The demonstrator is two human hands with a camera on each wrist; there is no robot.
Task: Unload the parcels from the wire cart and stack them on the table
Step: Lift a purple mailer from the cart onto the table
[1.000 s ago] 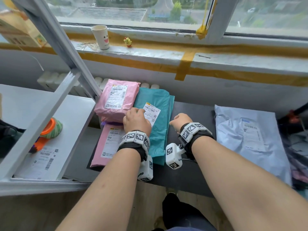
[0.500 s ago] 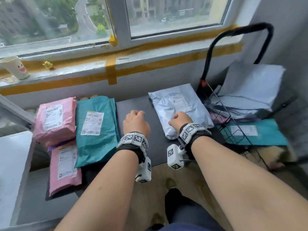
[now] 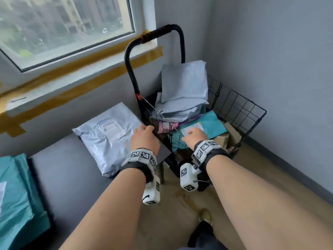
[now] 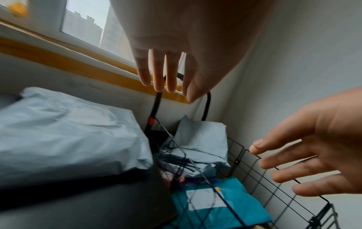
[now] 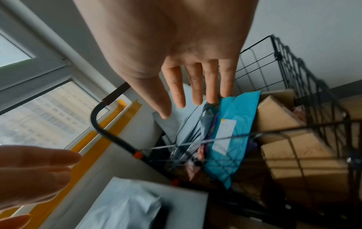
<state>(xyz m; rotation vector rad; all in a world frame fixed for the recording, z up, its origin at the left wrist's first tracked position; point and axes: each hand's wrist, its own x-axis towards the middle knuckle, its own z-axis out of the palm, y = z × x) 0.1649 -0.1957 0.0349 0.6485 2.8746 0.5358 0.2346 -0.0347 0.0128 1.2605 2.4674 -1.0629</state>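
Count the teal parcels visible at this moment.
2. One teal parcel lies in the wire cart, label up, beside the grey mailers; another teal parcel sits on the table at the far left. More may be hidden under the cart's pile.

Parcels (image 3: 183,91) lie in the cart (image 3: 237,105), right of the table (image 3: 72,174).

The wire cart (image 3: 237,107) is open-topped above its parcels; its black handle (image 3: 155,35) blocks the window side.

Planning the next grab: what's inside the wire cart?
Inside the wire cart: grey mailers stacked at the back, a teal parcel with a white label, cardboard boxes beside it, something pink underneath. Whatever lies deeper is covered.
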